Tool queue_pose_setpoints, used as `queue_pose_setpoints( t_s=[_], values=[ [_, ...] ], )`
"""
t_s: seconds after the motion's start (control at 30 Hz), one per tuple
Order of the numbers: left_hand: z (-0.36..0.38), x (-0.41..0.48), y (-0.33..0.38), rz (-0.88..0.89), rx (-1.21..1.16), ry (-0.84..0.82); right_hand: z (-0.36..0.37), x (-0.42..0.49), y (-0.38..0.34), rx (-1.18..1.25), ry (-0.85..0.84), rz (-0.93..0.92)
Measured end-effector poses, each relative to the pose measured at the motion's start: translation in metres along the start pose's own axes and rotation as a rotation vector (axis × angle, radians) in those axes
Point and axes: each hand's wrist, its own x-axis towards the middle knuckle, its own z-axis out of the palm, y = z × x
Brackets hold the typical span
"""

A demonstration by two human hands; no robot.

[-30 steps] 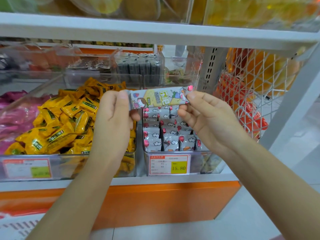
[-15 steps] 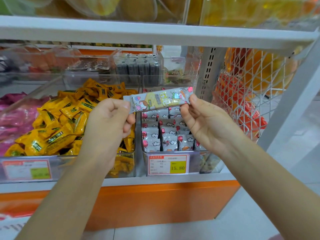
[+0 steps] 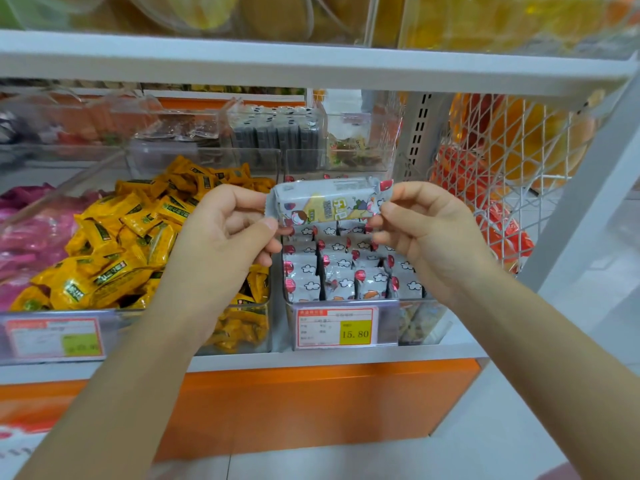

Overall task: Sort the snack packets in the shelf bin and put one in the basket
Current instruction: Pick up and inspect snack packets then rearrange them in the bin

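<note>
Left hand (image 3: 221, 233) and right hand (image 3: 426, 230) each pinch an end of the grey snack packet (image 3: 329, 202), its long axis level, left to right, above the clear shelf bin (image 3: 412, 306).

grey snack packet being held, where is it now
Head view, centre: the grey snack packet is pinched at its ends by the left hand and right hand, over the clear bin of matching packets, right of the yellow packets.

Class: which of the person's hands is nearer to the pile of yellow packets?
Left. The left hand overlaps the right edge of the yellow packets; the right hand is farther right, over the grey packets. Both pinch the held packet.
</note>
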Motion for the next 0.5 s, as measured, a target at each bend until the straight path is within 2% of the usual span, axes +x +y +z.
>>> queue_pose_setpoints(
  t_s=[0.17, 0.3, 0.43, 0.5],
  values=[
    [0.0011, -0.0015, 0.0029, -0.038, -0.084, 0.028, 0.0041, -0.0026, -0.0027, -0.161, -0.036, -0.055],
    [0.0033, -0.0011, 0.0021, -0.031, -0.086, 0.078, 0.0071, -0.0056, -0.0037, -0.172, -0.066, -0.065],
    [0.003, -0.001, 0.0023, -0.038, -0.093, 0.062, 0.0084, -0.0098, -0.0021, -0.449, -0.091, -0.207],
    [0.0029, -0.0016, 0.002, -0.031, -0.084, 0.042, 0.0085, -0.0097, -0.0018, -0.485, -0.076, -0.241]
  ],
)
